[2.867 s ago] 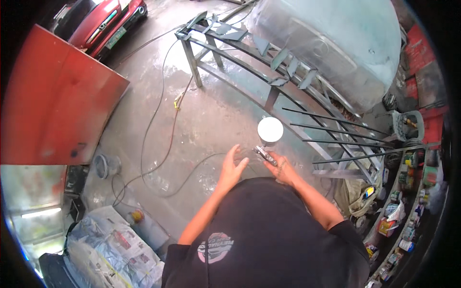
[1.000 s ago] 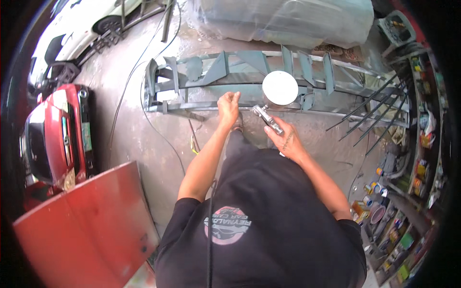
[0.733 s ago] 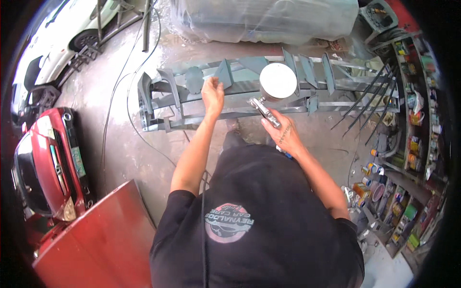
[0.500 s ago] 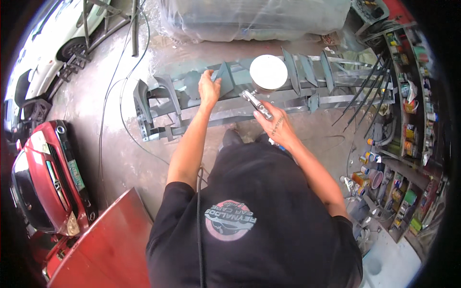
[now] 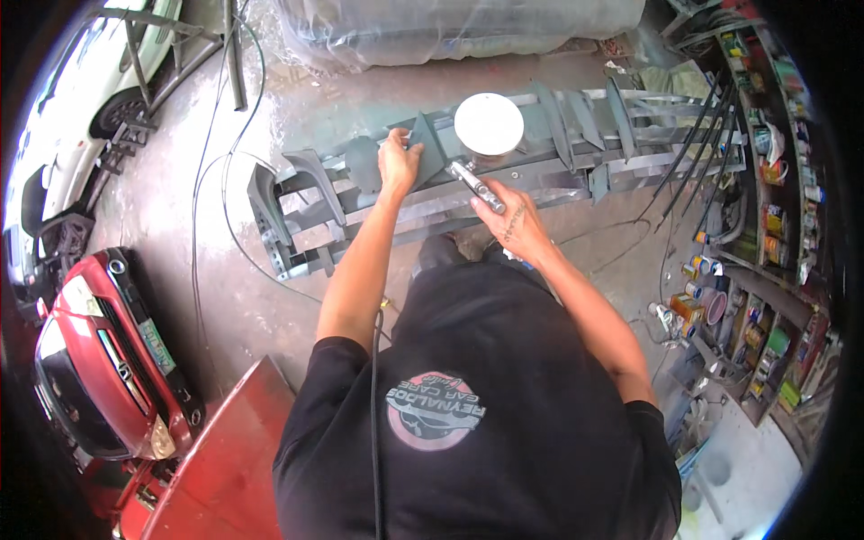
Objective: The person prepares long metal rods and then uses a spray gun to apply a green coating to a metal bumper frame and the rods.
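My right hand [image 5: 511,216] is wrapped around the silver handle of a spray gun [image 5: 479,187], which has a round cup with a white lid [image 5: 489,123] on top. The gun's front end is close to a thin, dark grey angular panel [image 5: 430,153]. At the left edge of that panel is my left hand [image 5: 398,164], its fingers curled and thumb near the edge; the exact contact is partly hidden. Both hands are over a long rack [image 5: 360,220] bearing several grey parts, including a curved bracket [image 5: 315,183] at the left and upright fins [image 5: 621,121] at the right.
Behind the rack stands a large plastic-covered object [image 5: 459,31]. Hoses [image 5: 211,162] trail over the floor at left, near a red car [image 5: 112,360] and a red panel [image 5: 225,459]. Shelves of cans [image 5: 765,207] line the right side, with black strips [image 5: 688,153] beside them.
The spray gun and its cup have shifted left, nearer the angular panel. My left hand and that panel appear slightly further right. The whole view has also tilted a little.
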Action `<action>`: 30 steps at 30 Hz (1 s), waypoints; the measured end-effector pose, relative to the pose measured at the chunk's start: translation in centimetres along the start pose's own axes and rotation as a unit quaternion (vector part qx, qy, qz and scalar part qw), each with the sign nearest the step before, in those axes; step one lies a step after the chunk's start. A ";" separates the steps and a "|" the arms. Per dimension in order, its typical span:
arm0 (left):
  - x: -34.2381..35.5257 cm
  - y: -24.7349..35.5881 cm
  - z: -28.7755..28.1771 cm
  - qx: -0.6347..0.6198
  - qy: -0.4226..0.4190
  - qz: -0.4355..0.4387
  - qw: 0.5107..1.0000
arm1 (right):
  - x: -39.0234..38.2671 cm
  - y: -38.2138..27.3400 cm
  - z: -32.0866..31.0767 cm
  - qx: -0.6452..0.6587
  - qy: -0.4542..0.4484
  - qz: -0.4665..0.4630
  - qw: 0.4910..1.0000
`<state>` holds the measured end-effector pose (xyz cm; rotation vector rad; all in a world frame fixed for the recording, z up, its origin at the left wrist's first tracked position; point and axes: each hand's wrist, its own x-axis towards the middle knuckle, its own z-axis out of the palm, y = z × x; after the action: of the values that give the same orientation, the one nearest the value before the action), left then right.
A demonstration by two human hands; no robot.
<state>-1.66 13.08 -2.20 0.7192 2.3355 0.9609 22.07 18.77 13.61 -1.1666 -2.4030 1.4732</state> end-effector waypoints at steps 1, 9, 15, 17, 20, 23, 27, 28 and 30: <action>0.1 0.1 0.0 0.000 -0.002 0.000 1.000 | 0.1 -0.1 0.0 0.000 0.000 0.002 1.000; 0.8 0.3 0.0 -0.034 -0.014 -0.032 0.999 | 0.9 0.1 0.8 -0.012 0.018 0.002 1.000; 0.9 0.4 0.2 -0.050 -0.021 -0.039 0.998 | 1.2 -0.1 1.0 -0.013 0.015 0.018 1.000; 0.8 0.7 0.1 -0.043 -0.017 -0.034 0.998 | 1.3 -0.8 0.7 -0.011 0.001 0.037 0.999; 0.9 0.8 -0.1 -0.041 -0.013 -0.036 0.998 | 1.5 -0.8 0.8 -0.014 -0.015 0.058 0.998; 1.0 0.7 -0.2 -0.044 -0.010 -0.039 0.998 | 1.6 -0.7 0.8 -0.022 -0.015 0.060 0.998; 0.8 0.5 -0.4 -0.047 0.002 -0.021 0.999 | 1.5 -0.4 0.9 -0.006 -0.010 0.058 0.998; 0.7 0.7 -0.4 -0.048 0.001 -0.020 0.999 | 1.5 -0.5 0.9 -0.006 -0.009 0.059 0.998; 0.5 1.0 -0.5 -0.052 -0.007 -0.012 0.999 | 1.4 -0.7 0.7 0.000 -0.017 0.069 0.997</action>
<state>-2.03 13.78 -1.24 0.6537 2.2570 1.0555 20.39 19.02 13.34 -1.3430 -2.3887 1.5435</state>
